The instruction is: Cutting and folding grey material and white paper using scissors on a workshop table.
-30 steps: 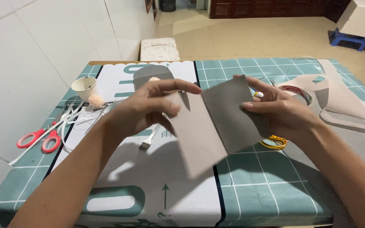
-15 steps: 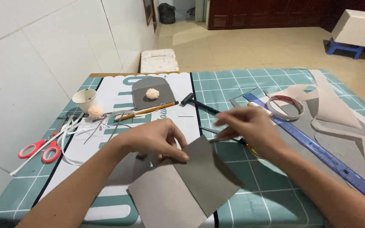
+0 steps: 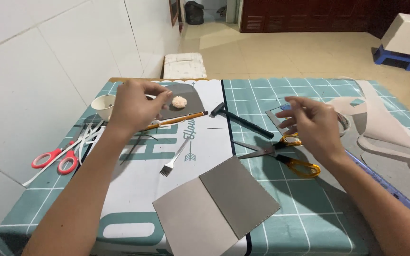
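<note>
A folded grey leather piece [image 3: 214, 208] lies flat on the mat near the table's front edge, with neither hand on it. My left hand [image 3: 136, 106] hovers over the back left of the table, fingers curled together with nothing visible in them, beside a brown-handled tool [image 3: 179, 120] and a grey piece [image 3: 193, 105] bearing a pale pom-pom [image 3: 179, 101]. My right hand [image 3: 312, 125] hangs above yellow-handled scissors [image 3: 288, 156], fingers loosely apart and holding nothing.
A black hammer [image 3: 240, 121] and a small fork-like tool [image 3: 169, 166] lie mid-table. Red scissors [image 3: 53, 159], white strips [image 3: 84, 137] and a white cup [image 3: 103, 105] sit at the left. A blue ruler [image 3: 387, 189] and grey offcuts [image 3: 385, 125] lie at the right.
Both hands let go of the grey folded piece, which now lies flat at the front. They have lifted and moved apart toward the back of the table.
</note>
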